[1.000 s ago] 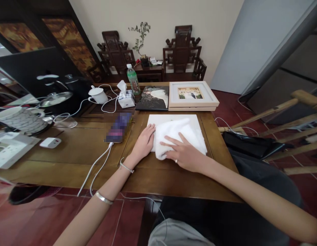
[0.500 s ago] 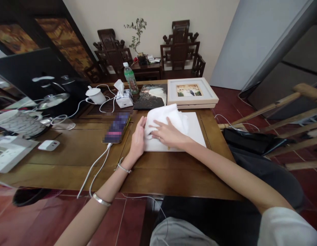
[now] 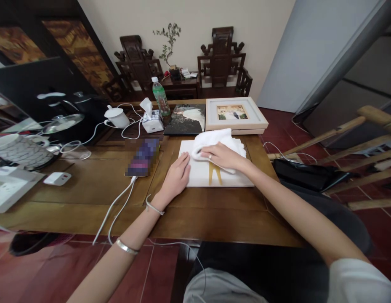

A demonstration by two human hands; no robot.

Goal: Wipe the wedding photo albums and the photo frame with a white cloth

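A flat white board [image 3: 193, 179] lies on the wooden table in front of me, with a gold-coloured, two-legged shape [image 3: 214, 173] on its face. My left hand [image 3: 176, 176] rests on the board's left edge, its fingers stretched out and holding nothing. In my right hand [image 3: 225, 156] is a folded white towel [image 3: 211, 138], pressed against the board. The fingers curl over the cloth near its left side. Part of the board and the upper end of the gold shape are hidden under the towel.
Behind the board lie a framed photo [image 3: 260, 113] and a dark picture panel [image 3: 182, 120]. A phone [image 3: 141, 158] with a white cable lies to the left. Farther off stand a tissue box [image 3: 153, 122], a green bottle [image 3: 160, 99] and a lidded white cup [image 3: 117, 118].
My right hand and the towel have moved right across the board, uncovering the gold shape and the board's left part. My left hand has turned from upright to flat on the edge.
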